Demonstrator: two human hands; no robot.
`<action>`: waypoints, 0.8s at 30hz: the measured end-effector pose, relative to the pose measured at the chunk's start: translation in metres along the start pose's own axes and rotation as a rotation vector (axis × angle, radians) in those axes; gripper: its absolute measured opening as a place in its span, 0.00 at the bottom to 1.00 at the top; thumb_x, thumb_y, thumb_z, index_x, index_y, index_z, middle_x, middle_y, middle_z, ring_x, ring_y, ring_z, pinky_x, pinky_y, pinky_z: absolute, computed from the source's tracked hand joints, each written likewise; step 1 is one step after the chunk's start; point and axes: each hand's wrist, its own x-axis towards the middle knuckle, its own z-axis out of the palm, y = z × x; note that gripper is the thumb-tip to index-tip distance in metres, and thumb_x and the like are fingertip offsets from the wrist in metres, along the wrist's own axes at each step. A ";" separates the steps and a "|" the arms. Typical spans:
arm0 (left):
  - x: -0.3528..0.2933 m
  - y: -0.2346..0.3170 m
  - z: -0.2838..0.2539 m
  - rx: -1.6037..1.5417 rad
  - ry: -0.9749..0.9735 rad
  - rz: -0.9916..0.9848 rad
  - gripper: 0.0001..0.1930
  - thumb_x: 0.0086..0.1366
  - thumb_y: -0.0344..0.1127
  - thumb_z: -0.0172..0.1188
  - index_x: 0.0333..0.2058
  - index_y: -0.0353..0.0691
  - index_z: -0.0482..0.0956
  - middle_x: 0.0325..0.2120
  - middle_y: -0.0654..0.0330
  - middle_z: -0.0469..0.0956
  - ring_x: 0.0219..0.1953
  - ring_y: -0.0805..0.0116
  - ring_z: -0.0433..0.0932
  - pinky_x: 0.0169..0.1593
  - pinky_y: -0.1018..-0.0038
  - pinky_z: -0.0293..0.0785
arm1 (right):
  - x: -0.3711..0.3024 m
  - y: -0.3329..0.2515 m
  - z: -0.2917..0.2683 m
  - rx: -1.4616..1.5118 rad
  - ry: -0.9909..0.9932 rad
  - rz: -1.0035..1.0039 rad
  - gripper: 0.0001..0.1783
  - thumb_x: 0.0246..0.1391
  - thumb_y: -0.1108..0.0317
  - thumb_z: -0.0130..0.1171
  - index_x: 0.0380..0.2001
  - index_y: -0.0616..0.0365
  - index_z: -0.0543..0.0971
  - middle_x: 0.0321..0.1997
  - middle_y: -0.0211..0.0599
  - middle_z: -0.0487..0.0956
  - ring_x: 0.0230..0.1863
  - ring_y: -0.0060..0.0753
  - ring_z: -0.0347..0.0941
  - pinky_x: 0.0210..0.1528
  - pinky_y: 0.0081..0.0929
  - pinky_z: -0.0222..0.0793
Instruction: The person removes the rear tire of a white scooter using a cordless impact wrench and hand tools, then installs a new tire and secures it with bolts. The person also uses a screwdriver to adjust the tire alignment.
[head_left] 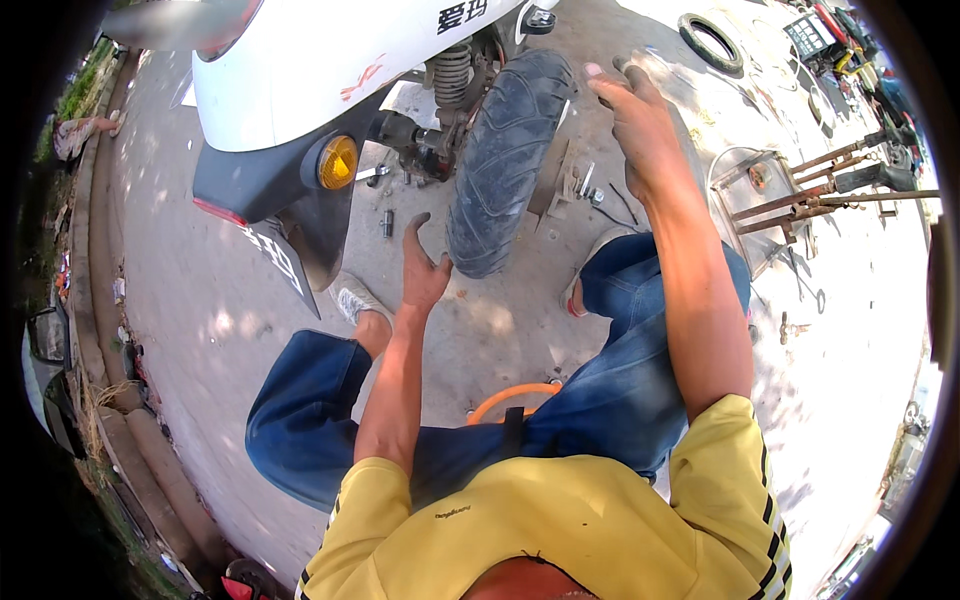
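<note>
On either side of the black, grooved tyre [508, 165], left hand [425, 278] and right hand [642, 130] both wide.

- Person in yellow shirt [570, 520] and blue jeans [630, 370], seated, orange ring [512, 402] below.
- Left hand [427, 270]: thumb apart from fingers, by near end of black tire [510, 160]; contact unclear.
- Right hand [640, 130]: empty, fingers spread, just right of tire's far end.
- Tire upright, beside coil spring [452, 75], under white vehicle body [330, 60].
- Amber lamp [337, 162] on dark rear panel [250, 180].
- Small dark cylinder [388, 223] on pavement [230, 400], left of tire.
- Kerb [90, 300] along pavement's left edge.
- Loose tire [711, 44] toward pavement's far right corner; rusty metal bars [790, 208] nearer.
</note>
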 end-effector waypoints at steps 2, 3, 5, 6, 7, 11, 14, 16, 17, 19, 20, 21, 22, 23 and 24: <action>-0.024 0.032 0.011 0.008 -0.183 -0.046 0.46 0.52 0.31 0.74 0.68 0.31 0.60 0.64 0.42 0.67 0.67 0.46 0.66 0.72 0.60 0.60 | -0.005 0.000 -0.008 -0.005 -0.015 0.000 0.56 0.56 0.45 0.67 0.75 0.71 0.54 0.74 0.69 0.62 0.79 0.57 0.52 0.77 0.50 0.47; -0.029 0.042 0.018 -0.001 -0.159 -0.066 0.47 0.51 0.34 0.76 0.67 0.30 0.61 0.63 0.42 0.68 0.66 0.46 0.68 0.71 0.60 0.62 | -0.010 -0.003 -0.009 -0.003 -0.030 -0.007 0.57 0.56 0.45 0.68 0.75 0.71 0.54 0.73 0.70 0.63 0.79 0.57 0.53 0.77 0.49 0.48; -0.036 0.058 0.032 -0.029 -0.116 -0.099 0.49 0.49 0.40 0.81 0.66 0.30 0.63 0.61 0.42 0.70 0.64 0.46 0.71 0.69 0.59 0.65 | -0.016 -0.005 -0.014 0.007 -0.069 -0.030 0.57 0.55 0.46 0.68 0.75 0.72 0.55 0.73 0.71 0.63 0.78 0.56 0.55 0.77 0.48 0.49; -0.036 0.057 0.036 -0.083 -0.071 -0.114 0.50 0.48 0.42 0.82 0.65 0.30 0.64 0.60 0.43 0.72 0.62 0.46 0.72 0.67 0.59 0.66 | -0.015 0.000 -0.017 0.015 -0.093 -0.047 0.56 0.56 0.47 0.68 0.75 0.72 0.55 0.73 0.71 0.63 0.77 0.56 0.56 0.76 0.47 0.49; -0.033 0.054 0.042 -0.138 -0.028 -0.129 0.50 0.47 0.45 0.83 0.64 0.30 0.65 0.58 0.43 0.74 0.60 0.47 0.74 0.66 0.59 0.68 | -0.017 0.001 -0.021 0.022 -0.115 -0.064 0.56 0.56 0.47 0.68 0.74 0.72 0.55 0.73 0.71 0.63 0.77 0.56 0.57 0.76 0.46 0.50; -0.028 0.084 0.025 -0.067 -0.004 -0.206 0.48 0.47 0.48 0.84 0.61 0.30 0.69 0.52 0.45 0.79 0.56 0.49 0.78 0.61 0.60 0.70 | -0.038 -0.005 -0.042 -0.003 -0.074 -0.078 0.51 0.56 0.54 0.68 0.71 0.77 0.57 0.68 0.66 0.71 0.70 0.54 0.68 0.70 0.41 0.63; -0.018 0.152 -0.011 0.263 0.061 -0.231 0.47 0.47 0.51 0.83 0.60 0.31 0.71 0.49 0.47 0.81 0.53 0.50 0.79 0.59 0.59 0.71 | -0.045 -0.010 -0.048 -0.028 -0.042 -0.122 0.51 0.56 0.54 0.68 0.70 0.79 0.57 0.68 0.69 0.70 0.70 0.57 0.68 0.70 0.41 0.63; -0.002 0.177 -0.017 0.067 0.211 -0.150 0.49 0.48 0.54 0.83 0.60 0.28 0.70 0.51 0.44 0.79 0.55 0.48 0.78 0.61 0.59 0.70 | -0.043 -0.005 -0.056 -0.075 -0.004 -0.215 0.52 0.55 0.52 0.68 0.70 0.79 0.57 0.67 0.71 0.70 0.70 0.58 0.68 0.70 0.42 0.62; 0.005 0.184 -0.018 -0.031 0.295 -0.116 0.50 0.49 0.56 0.82 0.60 0.26 0.70 0.52 0.42 0.79 0.55 0.47 0.78 0.62 0.59 0.70 | -0.036 0.008 -0.060 -0.072 -0.006 -0.220 0.52 0.55 0.52 0.67 0.70 0.79 0.58 0.67 0.71 0.70 0.70 0.59 0.68 0.70 0.42 0.62; 0.012 0.202 -0.012 0.148 0.293 -0.066 0.55 0.48 0.57 0.82 0.63 0.24 0.64 0.56 0.39 0.74 0.60 0.44 0.73 0.64 0.57 0.67 | -0.023 0.028 -0.072 -0.070 -0.012 -0.248 0.52 0.55 0.51 0.67 0.70 0.79 0.58 0.67 0.72 0.70 0.70 0.59 0.68 0.71 0.43 0.62; 0.016 0.209 -0.008 0.236 0.290 -0.033 0.57 0.48 0.57 0.82 0.65 0.24 0.61 0.59 0.37 0.71 0.63 0.42 0.71 0.66 0.56 0.65 | -0.024 0.029 -0.073 -0.112 0.016 -0.244 0.52 0.55 0.50 0.67 0.70 0.78 0.58 0.67 0.72 0.70 0.70 0.60 0.68 0.71 0.43 0.62; 0.013 0.212 -0.006 0.281 0.279 -0.029 0.59 0.48 0.57 0.82 0.66 0.23 0.58 0.61 0.37 0.68 0.64 0.42 0.68 0.66 0.55 0.64 | -0.026 0.031 -0.075 -0.154 0.047 -0.239 0.52 0.55 0.50 0.66 0.70 0.78 0.58 0.67 0.72 0.70 0.70 0.60 0.68 0.71 0.43 0.62; 0.004 0.212 -0.005 0.325 0.269 -0.024 0.61 0.48 0.57 0.82 0.67 0.23 0.56 0.63 0.37 0.66 0.66 0.42 0.66 0.67 0.55 0.63 | -0.025 0.030 -0.077 -0.197 0.078 -0.234 0.52 0.55 0.49 0.66 0.70 0.77 0.59 0.67 0.72 0.70 0.71 0.61 0.68 0.71 0.42 0.61; -0.005 0.208 -0.005 0.375 0.249 -0.028 0.62 0.48 0.57 0.82 0.68 0.23 0.54 0.64 0.36 0.63 0.68 0.42 0.63 0.68 0.54 0.62 | -0.027 0.030 -0.078 -0.217 0.069 -0.238 0.52 0.55 0.48 0.65 0.70 0.77 0.59 0.68 0.72 0.70 0.71 0.61 0.68 0.72 0.42 0.61; -0.007 0.204 -0.002 0.371 0.259 -0.042 0.60 0.49 0.55 0.82 0.67 0.23 0.55 0.64 0.37 0.63 0.68 0.41 0.63 0.68 0.52 0.61 | -0.028 0.028 -0.078 -0.239 0.061 -0.242 0.52 0.55 0.48 0.65 0.70 0.77 0.59 0.68 0.71 0.70 0.71 0.62 0.68 0.72 0.42 0.61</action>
